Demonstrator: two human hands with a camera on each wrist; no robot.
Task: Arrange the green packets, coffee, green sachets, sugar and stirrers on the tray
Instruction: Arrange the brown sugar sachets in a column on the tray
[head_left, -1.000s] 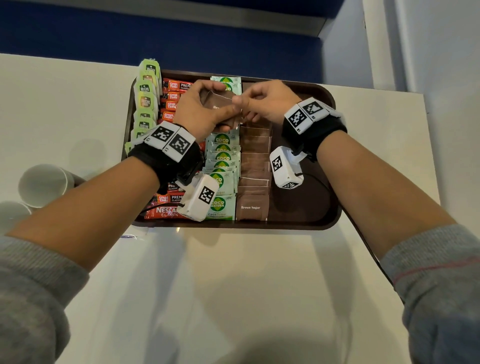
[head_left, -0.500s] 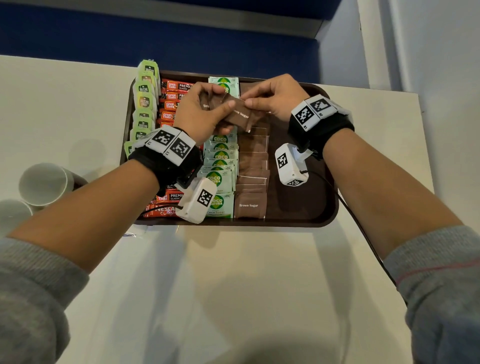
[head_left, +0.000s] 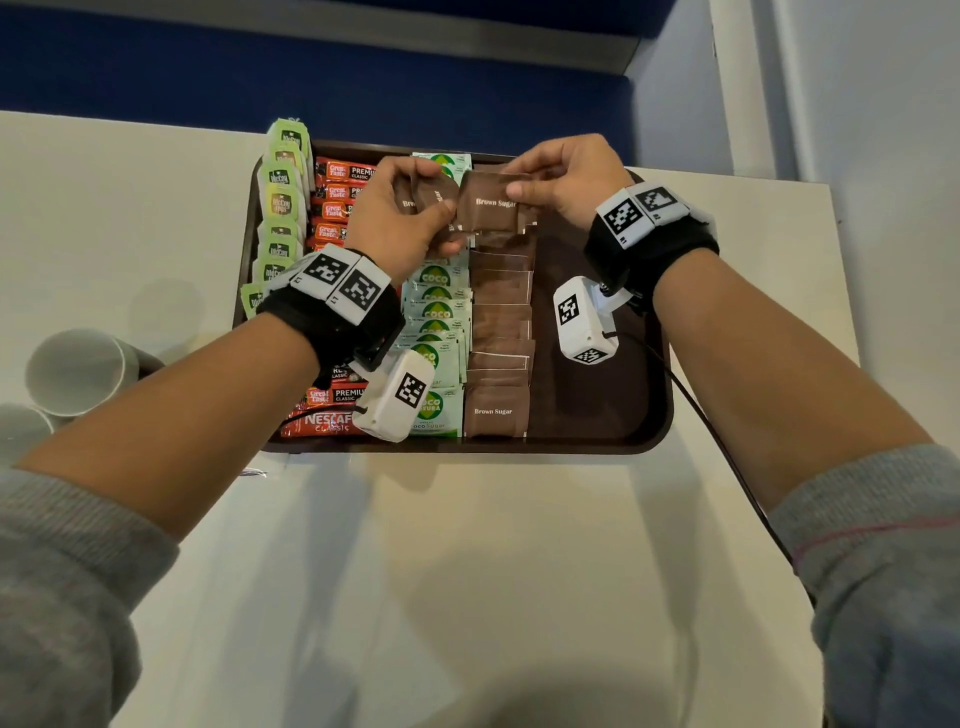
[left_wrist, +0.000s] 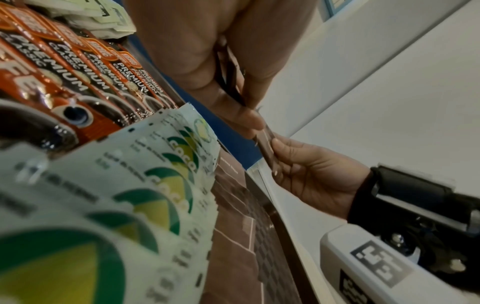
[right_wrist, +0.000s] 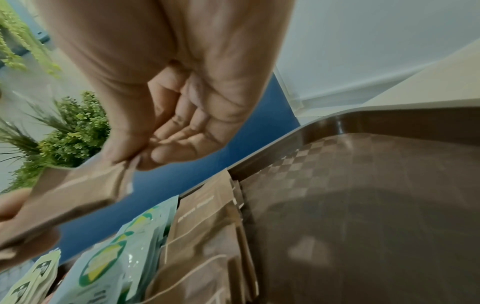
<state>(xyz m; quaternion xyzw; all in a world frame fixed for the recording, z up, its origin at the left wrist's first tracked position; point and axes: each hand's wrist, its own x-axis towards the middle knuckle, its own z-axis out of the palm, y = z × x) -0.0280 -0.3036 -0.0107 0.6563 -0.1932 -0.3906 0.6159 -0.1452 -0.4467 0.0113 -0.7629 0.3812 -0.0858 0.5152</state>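
A brown tray (head_left: 597, 415) carries four columns: green packets (head_left: 280, 208) at the left, red coffee sticks (head_left: 337, 171), green coco sachets (head_left: 436, 312) and brown sugar sachets (head_left: 498, 338). Above the tray's far end my left hand (head_left: 400, 218) grips a small stack of brown sugar sachets (head_left: 423, 200). My right hand (head_left: 561, 176) pinches one brown sugar sachet (head_left: 491, 208) by its right edge, next to the stack. In the right wrist view thumb and forefinger pinch this sachet (right_wrist: 78, 189). No stirrers are in view.
The tray's right third (head_left: 587, 395) holds nothing. Two white paper cups (head_left: 72, 369) lie on the pale table (head_left: 467, 571) to the left of the tray. A blue wall edge runs behind the table; a cable (head_left: 727, 457) trails from my right wrist.
My right hand has drawn one brown sugar sachet rightward out of the stack that my left hand holds. Both hands stay above the tray's far end.
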